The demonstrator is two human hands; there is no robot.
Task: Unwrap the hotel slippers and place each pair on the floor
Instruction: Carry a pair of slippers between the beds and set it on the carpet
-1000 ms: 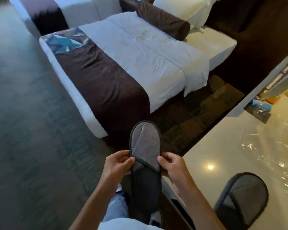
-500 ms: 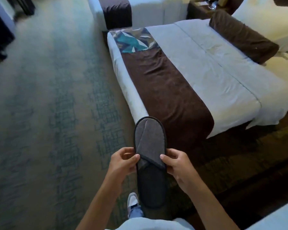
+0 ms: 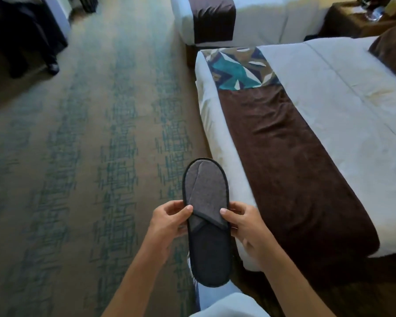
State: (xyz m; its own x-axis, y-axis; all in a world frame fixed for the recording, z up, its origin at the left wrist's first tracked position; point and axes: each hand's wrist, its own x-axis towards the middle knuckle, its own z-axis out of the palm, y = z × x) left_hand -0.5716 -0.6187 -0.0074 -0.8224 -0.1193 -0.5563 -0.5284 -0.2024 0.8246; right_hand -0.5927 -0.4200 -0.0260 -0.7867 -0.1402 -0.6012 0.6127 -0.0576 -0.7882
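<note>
A grey slipper (image 3: 205, 202) with a dark rim and dark insole is held flat in front of me, toe pointing away, no wrapper on it. My left hand (image 3: 168, 221) pinches its left edge at the strap. My right hand (image 3: 247, 227) pinches its right edge at the same height. The slipper hangs above the patterned carpet (image 3: 78, 168), next to the corner of the near bed (image 3: 329, 124). No other slipper is in view.
The near bed with a brown runner fills the right side. A second bed (image 3: 238, 17) stands at the back. A dark nightstand (image 3: 357, 17) sits between them. Dark furniture (image 3: 23, 35) stands at the far left. Open carpet stretches left and ahead.
My view has swung left, away from the glossy counter with the other slipper and plastic wrap, toward the carpet. Both hands keep the same hold on the slipper.
</note>
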